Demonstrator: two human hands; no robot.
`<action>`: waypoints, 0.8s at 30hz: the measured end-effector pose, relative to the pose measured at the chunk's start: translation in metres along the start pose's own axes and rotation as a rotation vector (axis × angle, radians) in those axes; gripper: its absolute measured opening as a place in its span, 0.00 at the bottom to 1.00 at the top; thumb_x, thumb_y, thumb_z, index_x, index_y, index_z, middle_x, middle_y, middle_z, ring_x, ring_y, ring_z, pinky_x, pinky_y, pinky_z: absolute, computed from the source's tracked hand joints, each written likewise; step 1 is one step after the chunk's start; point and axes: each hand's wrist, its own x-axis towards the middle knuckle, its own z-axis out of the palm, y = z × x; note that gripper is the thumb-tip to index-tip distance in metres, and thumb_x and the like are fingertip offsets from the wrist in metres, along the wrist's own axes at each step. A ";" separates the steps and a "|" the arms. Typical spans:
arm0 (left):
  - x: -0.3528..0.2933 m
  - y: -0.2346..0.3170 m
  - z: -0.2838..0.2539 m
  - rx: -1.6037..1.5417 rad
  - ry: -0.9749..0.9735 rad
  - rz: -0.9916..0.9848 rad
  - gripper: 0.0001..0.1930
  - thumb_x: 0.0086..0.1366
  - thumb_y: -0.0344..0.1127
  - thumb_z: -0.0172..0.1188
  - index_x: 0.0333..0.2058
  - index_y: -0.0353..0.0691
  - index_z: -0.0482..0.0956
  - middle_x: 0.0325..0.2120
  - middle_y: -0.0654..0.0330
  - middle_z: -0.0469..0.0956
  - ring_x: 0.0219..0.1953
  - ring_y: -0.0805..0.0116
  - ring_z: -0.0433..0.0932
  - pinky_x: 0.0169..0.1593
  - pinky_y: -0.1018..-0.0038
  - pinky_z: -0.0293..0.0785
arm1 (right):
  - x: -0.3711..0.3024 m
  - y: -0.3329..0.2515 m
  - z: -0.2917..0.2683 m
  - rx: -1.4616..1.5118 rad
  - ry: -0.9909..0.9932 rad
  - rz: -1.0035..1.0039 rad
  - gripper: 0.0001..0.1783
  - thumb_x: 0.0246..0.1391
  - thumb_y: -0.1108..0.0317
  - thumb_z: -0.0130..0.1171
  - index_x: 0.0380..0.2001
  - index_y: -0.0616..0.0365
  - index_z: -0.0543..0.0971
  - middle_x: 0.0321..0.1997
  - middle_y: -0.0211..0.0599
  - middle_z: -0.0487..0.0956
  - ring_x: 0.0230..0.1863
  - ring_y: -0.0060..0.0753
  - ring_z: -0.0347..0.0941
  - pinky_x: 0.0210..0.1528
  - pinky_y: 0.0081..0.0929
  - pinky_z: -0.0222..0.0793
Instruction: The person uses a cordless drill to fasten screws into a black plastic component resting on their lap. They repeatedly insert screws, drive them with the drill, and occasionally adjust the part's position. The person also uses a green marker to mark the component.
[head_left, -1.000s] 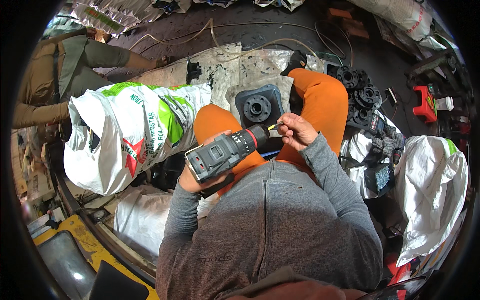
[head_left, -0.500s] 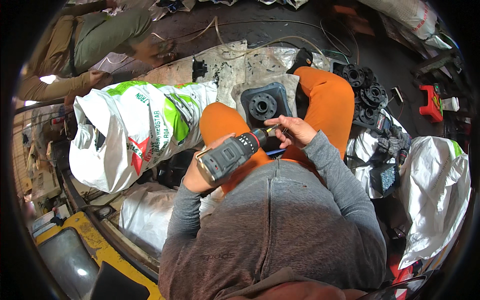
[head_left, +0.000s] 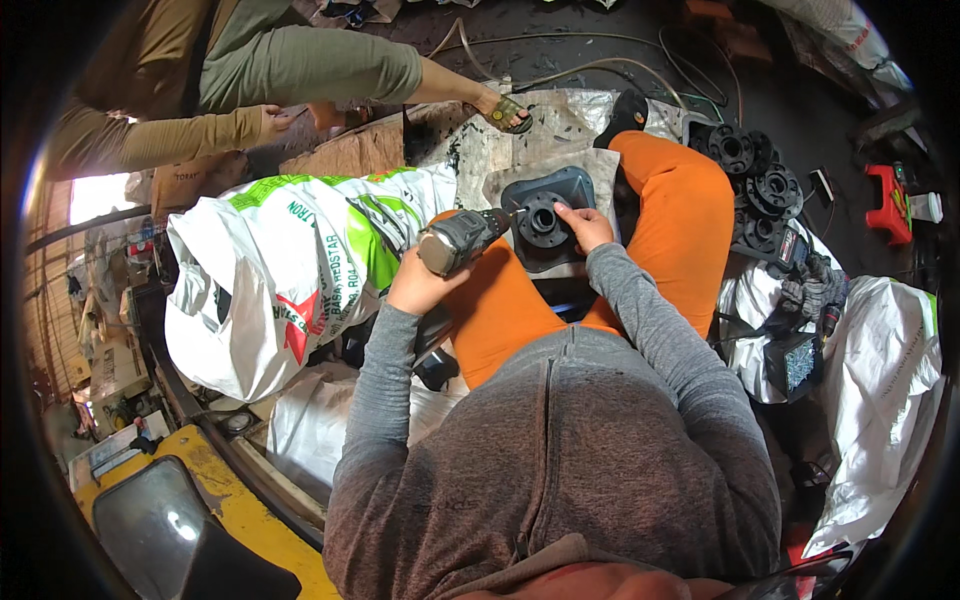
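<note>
- Gripping a grey power drill [head_left: 460, 241] in the left hand [head_left: 425, 284], pointing its tip toward the left side of a round black flange [head_left: 541, 233].
- Curling the right hand [head_left: 589, 227] at the flange's right side, leaving any grip impossible to tell.
- Showing the flange resting on a black square base [head_left: 574, 184] between orange-clad legs [head_left: 675, 195].

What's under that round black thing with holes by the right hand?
The black flange sits on a dark square base, pale sheet around it. The base's covered middle can't be seen.
</note>
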 end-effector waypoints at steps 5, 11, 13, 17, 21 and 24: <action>0.021 -0.005 0.011 0.000 0.034 0.079 0.28 0.50 0.39 0.70 0.48 0.35 0.74 0.39 0.51 0.81 0.43 0.59 0.80 0.47 0.69 0.75 | 0.019 0.016 0.001 0.067 -0.109 -0.049 0.23 0.46 0.48 0.69 0.31 0.57 0.77 0.24 0.23 0.74 0.22 0.18 0.67 0.20 0.18 0.64; 0.030 -0.004 0.005 0.031 -0.035 0.017 0.26 0.51 0.37 0.70 0.48 0.35 0.74 0.39 0.53 0.81 0.43 0.62 0.80 0.47 0.70 0.75 | 0.010 0.004 0.000 0.146 -0.160 -0.213 0.21 0.50 0.53 0.67 0.34 0.62 0.78 0.29 0.31 0.78 0.24 0.19 0.71 0.22 0.18 0.69; 0.032 0.004 -0.006 -0.024 -0.138 -0.087 0.24 0.51 0.37 0.69 0.47 0.35 0.75 0.39 0.54 0.81 0.42 0.64 0.80 0.47 0.70 0.74 | 0.007 -0.003 -0.004 0.191 -0.211 -0.234 0.21 0.50 0.54 0.67 0.34 0.63 0.77 0.28 0.30 0.77 0.24 0.19 0.71 0.21 0.18 0.69; 0.041 0.011 -0.008 0.031 -0.137 -0.117 0.23 0.51 0.37 0.69 0.45 0.36 0.77 0.39 0.56 0.81 0.41 0.66 0.78 0.47 0.71 0.73 | 0.010 0.000 0.002 0.253 -0.226 -0.243 0.21 0.49 0.55 0.68 0.34 0.63 0.76 0.27 0.28 0.75 0.24 0.19 0.70 0.19 0.17 0.68; 0.045 -0.004 -0.009 -0.026 -0.169 -0.122 0.23 0.53 0.32 0.68 0.48 0.37 0.75 0.42 0.61 0.79 0.45 0.72 0.75 0.50 0.73 0.72 | 0.011 -0.002 0.004 0.172 -0.207 -0.264 0.27 0.49 0.54 0.68 0.40 0.69 0.76 0.32 0.36 0.78 0.28 0.23 0.74 0.20 0.20 0.71; 0.048 -0.010 -0.006 -0.104 -0.146 -0.122 0.22 0.53 0.29 0.67 0.48 0.36 0.74 0.36 0.62 0.80 0.31 0.75 0.77 0.34 0.76 0.75 | 0.012 -0.002 0.002 0.123 -0.186 -0.289 0.35 0.48 0.50 0.66 0.47 0.73 0.73 0.36 0.43 0.79 0.29 0.28 0.77 0.20 0.23 0.72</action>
